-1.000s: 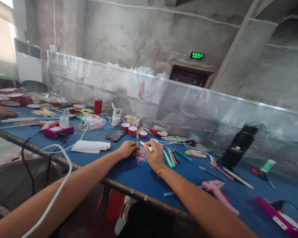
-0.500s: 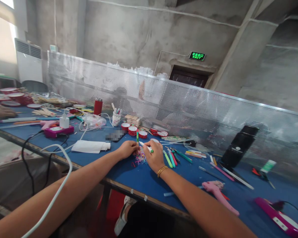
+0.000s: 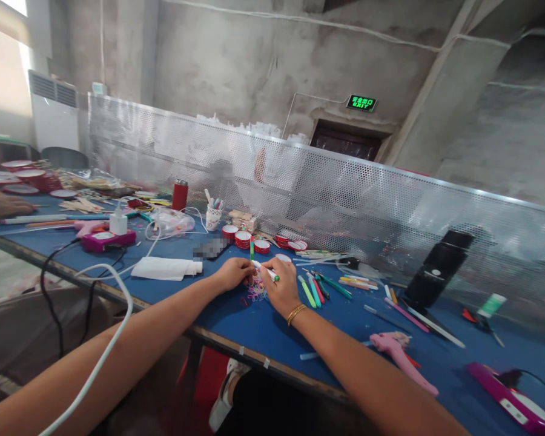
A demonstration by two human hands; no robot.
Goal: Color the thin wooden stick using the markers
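My left hand (image 3: 235, 274) is closed on the lower end of a narrow stick (image 3: 252, 248) that stands upright, its upper part coloured in green and red-orange bands. In my right hand (image 3: 281, 286) is a white marker with a green end (image 3: 273, 275), gripped like a pen. The marker's tip points left and meets the stick just above my left fingers, as far as I can see. Below both hands lies a tangle of small colourful rubber-band-like loops (image 3: 257, 293) on the blue tabletop (image 3: 236, 327).
Coloured markers (image 3: 312, 290) lie right of my right hand, with a pink glue gun (image 3: 402, 358) beyond. Red round containers (image 3: 243, 240) stand behind the hands. A folded white sheet (image 3: 163, 268) lies left. Another person's hand (image 3: 2, 204) rests at far left. A perforated screen (image 3: 327, 181) borders the back.
The marker has shifted slightly left and down along the stick, its tip now lower and nearer my left fingers. My left hand and the stick have hardly moved.
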